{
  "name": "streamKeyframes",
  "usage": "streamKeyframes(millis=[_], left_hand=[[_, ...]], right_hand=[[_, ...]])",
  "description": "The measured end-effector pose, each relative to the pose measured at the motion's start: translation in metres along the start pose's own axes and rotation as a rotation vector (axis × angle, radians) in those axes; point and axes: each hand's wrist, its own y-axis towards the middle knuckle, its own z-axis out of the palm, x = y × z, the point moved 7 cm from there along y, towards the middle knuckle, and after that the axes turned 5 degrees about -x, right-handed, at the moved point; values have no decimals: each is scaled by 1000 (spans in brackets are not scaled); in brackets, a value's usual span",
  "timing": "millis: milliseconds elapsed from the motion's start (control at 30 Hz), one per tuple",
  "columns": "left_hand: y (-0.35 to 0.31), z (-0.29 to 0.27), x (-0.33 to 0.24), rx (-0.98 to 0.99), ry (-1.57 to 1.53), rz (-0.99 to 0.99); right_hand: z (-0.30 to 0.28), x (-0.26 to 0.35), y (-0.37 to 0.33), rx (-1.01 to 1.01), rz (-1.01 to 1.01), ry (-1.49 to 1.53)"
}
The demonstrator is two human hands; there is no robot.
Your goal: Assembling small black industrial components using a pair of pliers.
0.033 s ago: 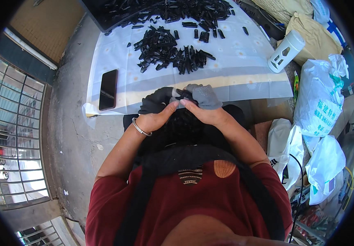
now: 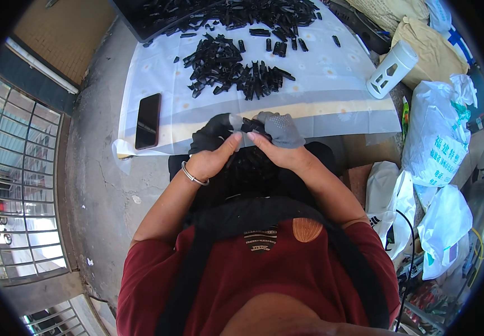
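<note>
Above my lap, at the near edge of the table, both hands meet around a small black plastic part (image 2: 251,126). My left hand (image 2: 215,140), in a dark fingerless-looking glove with a bare thumb, is curled at the part's left end. My right hand (image 2: 278,137), gloved in grey with light dots and also bare-thumbed, closes on it from the right. Fingers partly hide the part. More black plastic pieces (image 2: 249,165) lie in my lap under the hands. Beyond them, a heap of similar black pieces (image 2: 214,64) rests on the table.
The table (image 2: 331,103) has a white flowered cover. A phone (image 2: 148,121) lies at its left edge; a white cylindrical bottle (image 2: 392,70) stands at the right. A black tray (image 2: 141,22) and a larger heap sit at the back. White bags (image 2: 435,134) crowd the right side.
The thumbs have drawn slightly apart, and more of the black part shows between them. Both hands have shifted only a little; the table things look the same.
</note>
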Motion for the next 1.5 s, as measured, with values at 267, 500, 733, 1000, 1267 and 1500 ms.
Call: streamKeyframes(millis=[267, 500, 733, 1000, 1267, 1500], left_hand=[[-13, 20, 47, -32, -373, -569], [-8, 14, 34, -111, -510, -454], [-5, 6, 3, -165, 93, -51], [2, 7, 16, 81, 463, 29], [93, -19, 81, -159, 878, -20], [85, -1, 74, -108, 882, 86]], right_hand=[[1, 21, -1, -110, -161, -207], [1, 22, -7, 77, -195, -534], [18, 18, -10, 50, -295, -426], [33, 1, -11, 189, -157, -267], [28, -63, 65, 140, -27, -682], [17, -69, 42, 151, 79, -630]])
